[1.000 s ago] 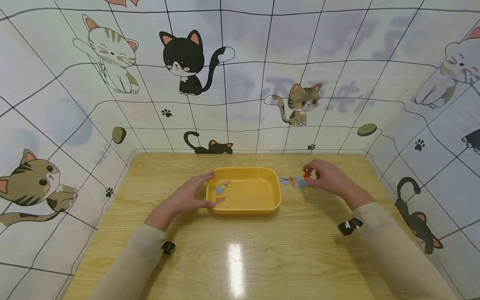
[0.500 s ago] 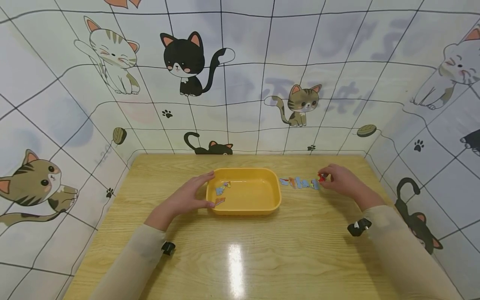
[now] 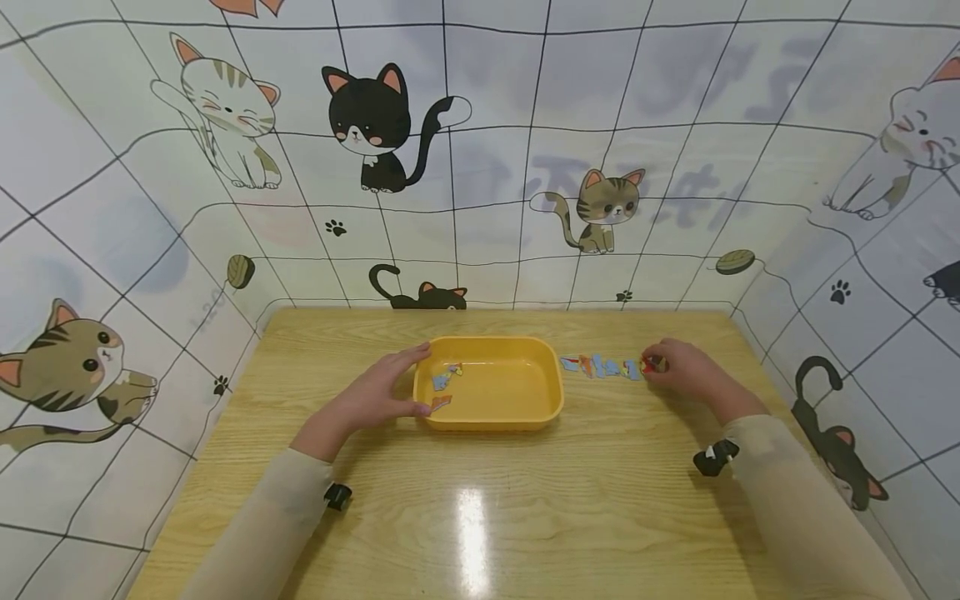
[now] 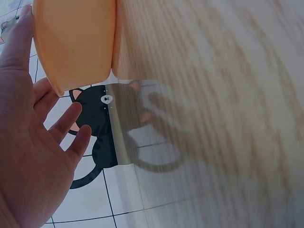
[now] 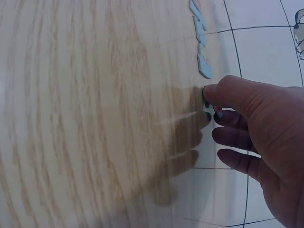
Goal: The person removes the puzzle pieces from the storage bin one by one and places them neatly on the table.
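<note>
My left hand (image 3: 378, 387) rests against the left end of a yellow tray (image 3: 495, 425), thumb and fingers spread along its rim. In the left wrist view, the fingers of the left hand (image 4: 38, 137) are loosely extended beside the tray wall (image 4: 78, 38). Far to the right, my right hand (image 3: 686, 372) pinches a small red puzzle piece (image 3: 648, 365) at the tabletop. In the right wrist view, thumb and index finger of the right hand (image 5: 266, 123) mostly cover that piece (image 5: 218, 111). Several blue and orange puzzle pieces (image 3: 597, 366) form a row between tray and hand.
Inside the tray's left part lie several more puzzle pieces (image 3: 440, 381). The wooden table (image 3: 525, 508) meets a cat-patterned, tiled-look wall covering (image 3: 487, 208) at the back and sides.
The right hand has moved right along the row, then lowered the red piece to the tabletop at its right end. The left hand and tray have stayed put.
</note>
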Motion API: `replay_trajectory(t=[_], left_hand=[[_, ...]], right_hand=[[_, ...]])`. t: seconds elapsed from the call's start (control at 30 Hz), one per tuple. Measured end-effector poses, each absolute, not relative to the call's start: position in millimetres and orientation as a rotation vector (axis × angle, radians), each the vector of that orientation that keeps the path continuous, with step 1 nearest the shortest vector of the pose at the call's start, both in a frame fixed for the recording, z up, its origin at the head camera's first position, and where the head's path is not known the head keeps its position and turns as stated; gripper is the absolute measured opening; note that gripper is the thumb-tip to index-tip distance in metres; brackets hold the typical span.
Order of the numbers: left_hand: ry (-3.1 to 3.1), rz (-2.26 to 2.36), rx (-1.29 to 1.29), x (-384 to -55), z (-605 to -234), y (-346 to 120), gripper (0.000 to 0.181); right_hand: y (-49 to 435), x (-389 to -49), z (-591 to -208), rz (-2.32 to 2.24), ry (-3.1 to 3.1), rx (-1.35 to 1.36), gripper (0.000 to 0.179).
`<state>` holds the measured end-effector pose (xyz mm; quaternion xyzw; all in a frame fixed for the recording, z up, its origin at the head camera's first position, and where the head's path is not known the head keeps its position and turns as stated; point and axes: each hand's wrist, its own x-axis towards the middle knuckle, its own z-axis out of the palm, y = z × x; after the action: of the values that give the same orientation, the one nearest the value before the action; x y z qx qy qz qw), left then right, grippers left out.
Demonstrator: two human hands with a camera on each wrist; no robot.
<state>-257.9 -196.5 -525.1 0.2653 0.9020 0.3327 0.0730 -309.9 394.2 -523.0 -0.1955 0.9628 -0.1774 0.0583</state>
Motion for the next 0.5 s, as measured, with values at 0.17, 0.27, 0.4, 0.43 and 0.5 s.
replay_trajectory(t=[0.17,0.27,0.4,0.43,0.5], left_hand=[[2.705,1.006,0.792,-257.8,-525.8,-196.6,0.1],[2.703,1.011,0.784,-257.5,-525.4,-196.6,0.1],[2.706,1.01,0.781,-257.0,-524.9,-196.6,0.1],[2.707,1.009,0.783,-256.9,-524.8,-196.7,0.1],[2.713,1.005,0.791,-256.8,-525.3,-197.2,0.1]], right_hand=[[394.9,-310.7,-526.8,-0.573,2.889,-0.557,0.035],[395.9,-311.2,-528.4,-0.594,2.881,-0.562,0.037],[396.7,-310.8,-529.4,-0.617,2.884,-0.566,0.039],[396.2,-310.5,-528.4,-0.635,2.887,-0.566,0.039],[392.3,-309.1,-525.4,-0.668,2.904,-0.558,0.038]])
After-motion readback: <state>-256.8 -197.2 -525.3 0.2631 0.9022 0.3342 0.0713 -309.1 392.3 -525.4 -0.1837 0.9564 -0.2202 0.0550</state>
